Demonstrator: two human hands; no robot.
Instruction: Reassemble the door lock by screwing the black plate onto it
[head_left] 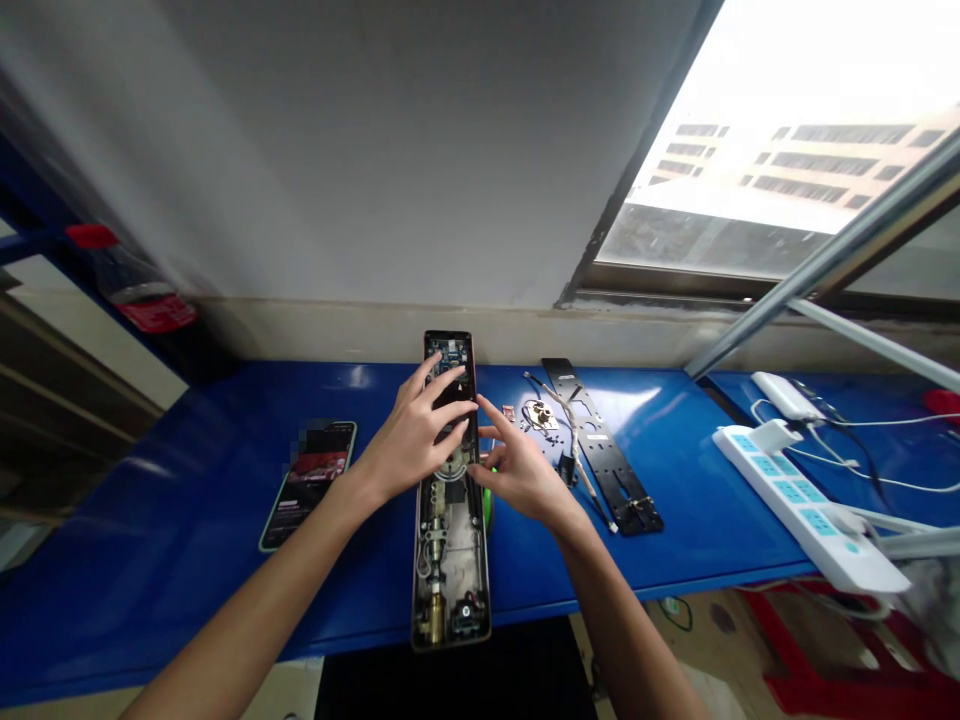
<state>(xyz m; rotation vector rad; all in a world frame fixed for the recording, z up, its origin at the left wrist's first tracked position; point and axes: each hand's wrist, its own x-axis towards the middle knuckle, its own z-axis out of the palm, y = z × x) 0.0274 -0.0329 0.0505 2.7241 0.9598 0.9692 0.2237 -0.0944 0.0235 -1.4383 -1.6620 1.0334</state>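
Note:
A long narrow device housing (pixel 465 560) lies open on the blue table, showing a circuit board at its far end and a brass-coloured cylinder at its near end. Over its upper half lies my left hand (pixel 416 425), fingers spread across the black part inside. My right hand (pixel 517 460) is at the housing's right edge, its index finger stretched out to the rim and its thumb apart from it. Something green (pixel 487 510) shows partly beside the housing, under my right hand. Neither hand is closed round an object.
Left of the housing lies a phone (pixel 311 490) with its screen lit. To the right are a black perforated plate (pixel 600 440), a cable (pixel 574 440), a small round part (pixel 541 415) and screws. A white power strip (pixel 810 510) lies far right; a bottle (pixel 142 290) stands left.

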